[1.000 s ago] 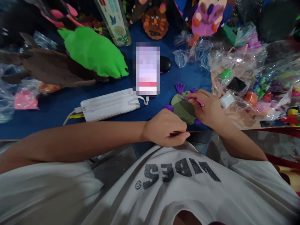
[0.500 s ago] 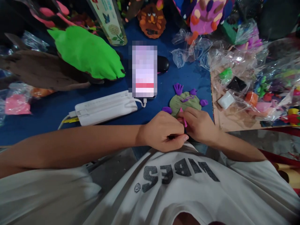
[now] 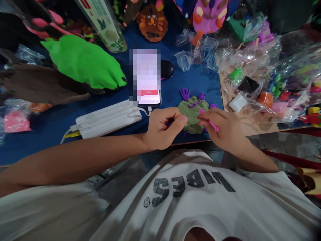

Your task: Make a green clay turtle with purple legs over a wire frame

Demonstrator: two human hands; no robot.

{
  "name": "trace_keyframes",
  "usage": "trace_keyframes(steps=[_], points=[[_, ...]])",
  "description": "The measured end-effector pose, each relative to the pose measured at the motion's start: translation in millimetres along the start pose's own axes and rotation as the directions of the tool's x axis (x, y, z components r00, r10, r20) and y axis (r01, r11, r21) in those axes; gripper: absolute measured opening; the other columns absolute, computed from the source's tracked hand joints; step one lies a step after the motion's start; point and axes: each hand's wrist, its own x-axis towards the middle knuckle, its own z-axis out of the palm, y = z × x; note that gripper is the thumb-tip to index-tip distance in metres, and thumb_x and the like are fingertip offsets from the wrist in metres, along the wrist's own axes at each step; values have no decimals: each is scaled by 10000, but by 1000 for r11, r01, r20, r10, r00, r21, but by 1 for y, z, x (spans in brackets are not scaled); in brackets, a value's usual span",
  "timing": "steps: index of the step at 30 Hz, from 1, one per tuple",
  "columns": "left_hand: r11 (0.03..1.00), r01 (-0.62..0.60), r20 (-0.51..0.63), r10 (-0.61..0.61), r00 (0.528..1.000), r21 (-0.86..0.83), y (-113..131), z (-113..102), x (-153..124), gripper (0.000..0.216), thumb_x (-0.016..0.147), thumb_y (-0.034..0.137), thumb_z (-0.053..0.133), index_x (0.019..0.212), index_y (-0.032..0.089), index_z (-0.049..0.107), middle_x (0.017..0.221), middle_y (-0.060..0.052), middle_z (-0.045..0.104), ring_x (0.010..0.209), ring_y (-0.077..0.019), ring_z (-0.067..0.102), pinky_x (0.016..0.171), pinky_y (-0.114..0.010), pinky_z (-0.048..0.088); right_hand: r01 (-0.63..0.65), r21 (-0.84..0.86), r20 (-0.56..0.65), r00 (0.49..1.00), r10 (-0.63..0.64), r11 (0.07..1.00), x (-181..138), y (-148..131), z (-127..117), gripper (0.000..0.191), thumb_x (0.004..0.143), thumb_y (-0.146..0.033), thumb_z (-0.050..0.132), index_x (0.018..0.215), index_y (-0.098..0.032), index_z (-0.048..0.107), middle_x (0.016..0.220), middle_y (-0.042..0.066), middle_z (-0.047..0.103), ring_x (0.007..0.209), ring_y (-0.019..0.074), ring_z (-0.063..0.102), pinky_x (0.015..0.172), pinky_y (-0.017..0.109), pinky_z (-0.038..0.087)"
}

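Note:
A flat olive-green clay figure point(image 3: 192, 112) with purple feet and marks lies on the blue table point(image 3: 50, 124) near its front edge. My right hand point(image 3: 223, 129) is closed on a thin pink clay tool point(image 3: 209, 122), its tip resting on the figure's right side. My left hand point(image 3: 163, 129) is curled at the figure's left edge, fingers pinched on a small purple bit that I can barely see.
A phone point(image 3: 146, 78) and a white power bank point(image 3: 109, 118) lie left of the figure. A bright green clay slab point(image 3: 85, 63) and brown clay point(image 3: 40, 87) fill the left. Plastic bags of coloured clay point(image 3: 265, 80) are piled at right. Finished clay animals point(image 3: 152, 21) stand at the back.
Both hands have moved up from the table's front edge onto the olive figure. The right hand's pink tool now touches the figure's right side; the left hand sits at its left edge.

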Motion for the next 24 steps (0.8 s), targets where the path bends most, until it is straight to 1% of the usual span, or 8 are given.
trace_keyframes(steps=[3,6,9,12,15,17,21,24], points=[[1000,14,-14,-14,1000,-2,-5,-1,-1,449,1078,364,684,698,195,513,596,37,476,540,-89,417,546,-275,329,-30,-82,-81,996,24,996,12,19,6,195,1131,-258,559,1125,-195,743,1043,94,796,900,232,752,769,356,543],[999,-4,-23,3,1000,-41,-5,-1,1,412,1081,371,685,736,206,531,623,28,492,559,-106,436,571,-298,359,-31,-132,-53,998,24,991,19,31,16,201,1121,-228,548,1137,-181,743,1050,101,787,929,242,746,778,360,531],[996,-75,-48,72,996,-55,-7,0,5,318,1074,384,694,820,223,593,699,5,532,621,-137,486,597,-319,392,-22,-143,-15,1000,20,990,19,34,23,214,1120,-210,528,1093,-173,737,1009,98,762,902,239,728,761,358,509],[991,-128,-127,122,984,-38,-15,2,10,200,1003,404,782,983,245,662,885,-23,584,750,-162,563,663,-332,466,-1,-139,-9,1000,-1,990,14,28,25,221,1124,-194,518,1056,-173,727,982,92,746,865,227,704,735,351,484],[990,-136,-238,123,964,-42,-28,4,13,334,919,375,862,1172,266,674,1058,-36,619,869,-162,624,751,-321,544,75,-131,-31,996,-79,989,4,14,28,217,1141,-214,540,1032,-160,721,927,77,724,810,205,669,694,333,458],[991,-131,-265,116,957,-38,-35,5,14,391,923,360,858,1253,278,666,1098,-36,650,941,-164,674,818,-316,595,142,-129,-41,988,-148,981,-3,3,31,237,1150,-237,556,996,-151,714,876,61,697,760,186,632,668,323,446],[995,-75,-215,59,975,-66,-38,5,14,410,957,351,848,1316,287,661,1222,-52,704,1115,-202,763,946,-355,668,226,-129,-69,969,-236,966,-18,-15,40,219,1141,-222,597,971,-145,712,839,42,687,737,174,600,671,311,457],[991,-8,-149,-12,989,-135,-32,8,11,445,978,372,847,1365,289,643,1263,-67,749,1113,-220,805,975,-394,700,218,-105,-89,970,-228,970,-28,-24,44,196,1128,-215,623,968,-145,714,842,47,700,752,182,614,681,315,481]])
